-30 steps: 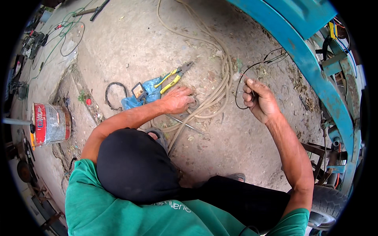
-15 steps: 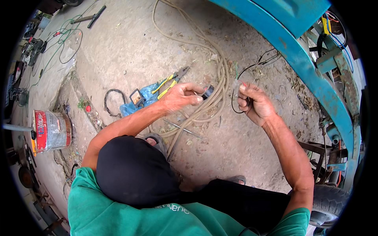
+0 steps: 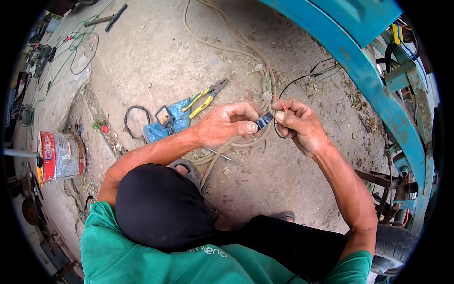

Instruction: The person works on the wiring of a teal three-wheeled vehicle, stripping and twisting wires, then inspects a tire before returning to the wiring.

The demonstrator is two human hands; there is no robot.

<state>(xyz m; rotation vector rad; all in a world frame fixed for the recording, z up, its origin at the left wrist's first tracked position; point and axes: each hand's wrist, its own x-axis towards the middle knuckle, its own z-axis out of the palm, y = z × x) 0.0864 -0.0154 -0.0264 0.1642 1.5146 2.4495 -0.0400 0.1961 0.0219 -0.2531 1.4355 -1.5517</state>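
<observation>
My left hand (image 3: 226, 124) grips a small black object (image 3: 264, 120) between thumb and fingers. Just right of it, my right hand (image 3: 300, 127) pinches thin red and black wires (image 3: 283, 106), near a small pale connector (image 3: 267, 96) with a green wire. A beige hose or cable (image 3: 217, 158) lies looped on the concrete beneath both hands. Yellow-handled pliers (image 3: 203, 104) rest by a crumpled blue bag (image 3: 181, 118), on which sits a small dark-framed object (image 3: 163, 117). A black cable loop (image 3: 127, 122) lies to the left, and a metal rod (image 3: 222, 155) below.
A teal metal frame (image 3: 350, 57) curves along the right, with a tyre (image 3: 392, 246) below. At left stand a red-and-grey bucket (image 3: 61, 156) and tangled green cables (image 3: 73, 52). A T-handled tool (image 3: 116, 19) lies at the back.
My left hand has come up from the hose and moved right, now showing the black object. My right hand has shifted slightly left and lower; the two hands are closer together.
</observation>
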